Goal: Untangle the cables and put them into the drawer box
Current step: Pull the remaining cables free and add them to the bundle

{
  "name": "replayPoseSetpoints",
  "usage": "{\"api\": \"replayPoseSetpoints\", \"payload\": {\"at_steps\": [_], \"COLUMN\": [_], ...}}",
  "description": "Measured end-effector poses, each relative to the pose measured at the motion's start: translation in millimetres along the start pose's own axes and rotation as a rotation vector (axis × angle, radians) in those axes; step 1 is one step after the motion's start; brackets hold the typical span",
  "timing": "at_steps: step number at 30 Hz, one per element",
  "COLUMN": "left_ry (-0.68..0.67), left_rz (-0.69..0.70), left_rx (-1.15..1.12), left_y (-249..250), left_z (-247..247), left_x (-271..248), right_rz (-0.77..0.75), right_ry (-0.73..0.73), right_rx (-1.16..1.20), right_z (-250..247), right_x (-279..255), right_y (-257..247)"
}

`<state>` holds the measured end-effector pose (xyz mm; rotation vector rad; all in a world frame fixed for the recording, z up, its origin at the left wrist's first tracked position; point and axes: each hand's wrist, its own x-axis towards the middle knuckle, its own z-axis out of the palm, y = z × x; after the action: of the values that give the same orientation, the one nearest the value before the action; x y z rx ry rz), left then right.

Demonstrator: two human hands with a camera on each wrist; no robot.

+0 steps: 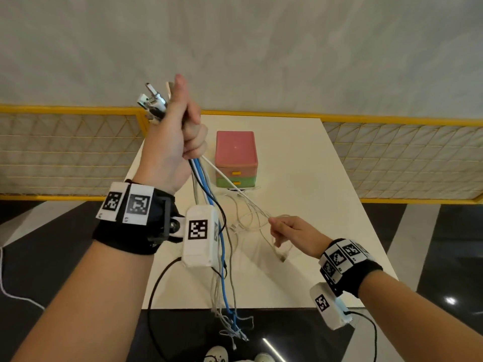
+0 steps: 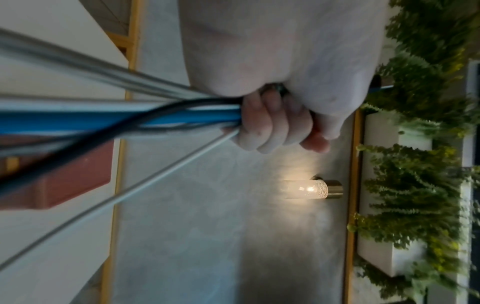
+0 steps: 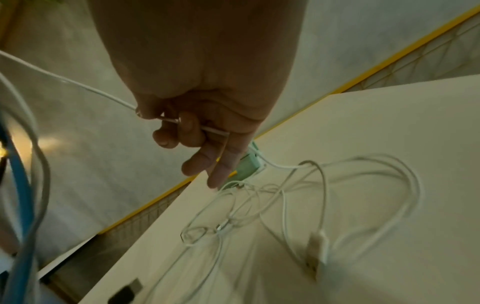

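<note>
My left hand [image 1: 180, 131] is raised high and grips a bundle of cables [image 1: 220, 246], blue, black, grey and white, with metal plugs [image 1: 153, 101] sticking out above the fist. The bundle hangs down past the table's near edge. In the left wrist view the fingers [image 2: 270, 127] curl round the blue cable [image 2: 130, 120]. My right hand [image 1: 290, 231] pinches a thin white cable [image 3: 78, 85] that runs taut up to the left fist. More white cable loops [image 3: 337, 185] lie on the white table [image 1: 313, 178]. The pink and green drawer box [image 1: 236, 159] stands behind, both drawers closed.
A yellow mesh railing [image 1: 70, 150] runs along the table's far end and both sides. Dark floor lies around the table, with my shoes [image 1: 217, 355] below. A wall lamp [image 2: 311, 189] and green plants [image 2: 420, 185] show in the left wrist view.
</note>
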<state>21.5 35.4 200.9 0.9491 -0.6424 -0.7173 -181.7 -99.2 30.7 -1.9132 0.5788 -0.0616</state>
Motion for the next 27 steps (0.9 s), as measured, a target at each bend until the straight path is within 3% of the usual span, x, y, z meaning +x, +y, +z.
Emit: {"api": "replayPoseSetpoints", "payload": {"at_steps": [4,7,12,14,18,22,24,27], "left_ry": [-0.163,-0.271,-0.363,-0.379,-0.278,0.062,0.167,0.22], "left_rz": [0.046,0.059,-0.271,-0.348,-0.235,-0.014,0.042,0.072], "left_rx": [0.202,0.514,0.894,0.897,0.961,0.696,0.638,0.778], "left_y": [-9,-12,-38,-44,-40,-25,-18,-16], "left_z": [-1,11,24,21,14,0,-5,-9], "left_x": [-4,-12,-18,-19,-13,2,6,6], "right_rz": [-0.025,-0.172,-0.501,-0.587,-0.571,-0.384,-0.314,-0.297], "right_ry": [0.16,0.225,0.275,0.257,0.201,0.226,0.225,0.228], "right_rx": [-0.274,-0.371,-0.501,-0.629,-0.611,-0.42,-0.404,-0.46], "right_z": [-17,-27,-43,-51,-66,-76,-80,-80], "right_x": [9,13,14,16,21,26,28,31], "right_y": [-17,-51,-105,-117,-117,-97,-86,-85]}}
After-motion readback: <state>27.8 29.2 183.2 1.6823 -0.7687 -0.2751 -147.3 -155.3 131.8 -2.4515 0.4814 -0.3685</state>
